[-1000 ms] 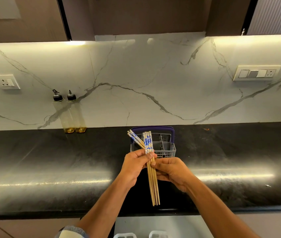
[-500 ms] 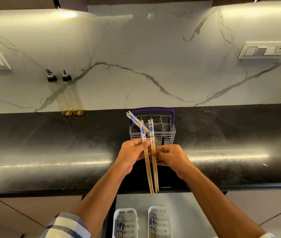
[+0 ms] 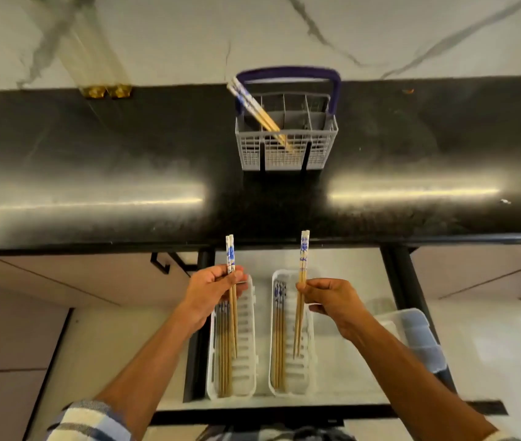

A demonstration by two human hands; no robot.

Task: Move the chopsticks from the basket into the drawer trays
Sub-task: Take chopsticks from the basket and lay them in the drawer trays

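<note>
A grey cutlery basket (image 3: 286,154) with a purple handle stands on the black counter, with a pair of blue-topped bamboo chopsticks (image 3: 254,108) leaning in it. My left hand (image 3: 211,289) grips a pair of chopsticks (image 3: 230,253) over the left white tray (image 3: 248,354). My right hand (image 3: 332,299) pinches another pair (image 3: 303,256) over the right white tray (image 3: 308,367). Both trays lie in the open drawer and hold several chopsticks.
The black counter (image 3: 125,173) runs across the view, its front edge just above the open drawer (image 3: 342,370). Two oil bottles (image 3: 100,74) stand at the back left by the marble wall. A clear plastic box (image 3: 418,335) lies in the drawer at right.
The hands split the bundle into two pairs, moved apart and came down from in front of the basket to above the drawer trays. The view tilted down.
</note>
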